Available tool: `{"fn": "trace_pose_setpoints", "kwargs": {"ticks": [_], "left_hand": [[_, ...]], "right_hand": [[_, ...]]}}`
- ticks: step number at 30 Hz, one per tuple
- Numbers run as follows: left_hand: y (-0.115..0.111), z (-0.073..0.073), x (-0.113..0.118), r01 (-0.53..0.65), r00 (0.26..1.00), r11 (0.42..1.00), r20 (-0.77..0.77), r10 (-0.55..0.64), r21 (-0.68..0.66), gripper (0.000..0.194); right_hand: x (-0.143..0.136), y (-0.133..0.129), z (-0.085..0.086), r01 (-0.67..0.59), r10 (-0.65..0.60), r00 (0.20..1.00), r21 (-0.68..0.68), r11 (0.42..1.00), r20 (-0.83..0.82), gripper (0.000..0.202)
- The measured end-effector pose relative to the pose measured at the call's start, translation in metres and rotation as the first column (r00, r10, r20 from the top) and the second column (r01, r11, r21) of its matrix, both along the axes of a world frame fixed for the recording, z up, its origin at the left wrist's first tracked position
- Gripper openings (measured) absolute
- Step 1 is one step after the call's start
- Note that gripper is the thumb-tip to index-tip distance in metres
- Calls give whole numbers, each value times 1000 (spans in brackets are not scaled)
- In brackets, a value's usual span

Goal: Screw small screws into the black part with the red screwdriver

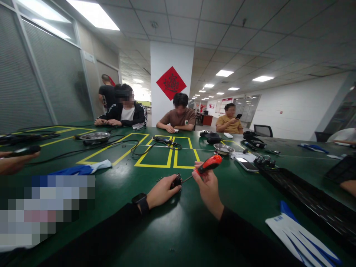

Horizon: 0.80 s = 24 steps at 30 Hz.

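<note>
My left hand (162, 191), with a dark watch on its wrist, is closed around a small dark part with a shiny metal top (178, 177), just above the green table (178, 237). Most of that part is hidden by my fingers, so its kind does not show. In my right hand (207, 185) is a screwdriver (210, 165) with a red and black handle. Its handle points up and to the right, and its thin shaft slants down left to the part. Whether the tip sits in a screw cannot be made out.
Yellow tape rectangles (154, 165) mark the table ahead, with a black cable device (164, 140) across them. Metal bowls (96, 138) (224, 149), a phone (246, 164), a long black tray (303, 193) and blue-white gloves (299, 233) lie around. Several people sit at the table.
</note>
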<state>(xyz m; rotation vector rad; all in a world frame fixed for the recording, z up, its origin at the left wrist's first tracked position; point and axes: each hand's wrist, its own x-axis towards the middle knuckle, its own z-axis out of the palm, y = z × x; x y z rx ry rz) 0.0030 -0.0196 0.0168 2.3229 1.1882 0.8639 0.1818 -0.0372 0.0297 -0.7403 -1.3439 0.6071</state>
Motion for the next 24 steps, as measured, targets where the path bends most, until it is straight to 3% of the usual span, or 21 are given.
{"fn": "trace_pose_setpoints", "kwargs": {"ticks": [3, 8, 12, 15, 21, 24], "left_hand": [[1, 0, 0, 8, 1000, 1000, -14, -8, 8, 23], [0, 1, 0, 11, 1000, 1000, -23, -10, 7, 22], [-1, 2, -1, 0, 1000, 1000, -12, 0, -5, 23], [-1, 3, -1, -8, 1000, 1000, -7, 8, -25, 24], [0, 2, 0, -6, 1000, 1000, -2, 5, -24, 24], [0, 2, -1, -2, 1000, 1000, -2, 2, -18, 24]], "right_hand": [[0, 2, -1, 46, -46, 999, -28, 999, -8, 24], [-4, -1, -1, -279, 259, 950, -97, 955, -173, 26], [-4, -6, 3, -383, 362, 912, -88, 919, -192, 26], [-3, -6, 4, -381, 360, 915, -97, 920, -180, 27], [-2, 3, 0, -254, 230, 951, -100, 962, -207, 20], [-2, 1, 0, -286, 257, 937, -95, 954, -236, 22]]}}
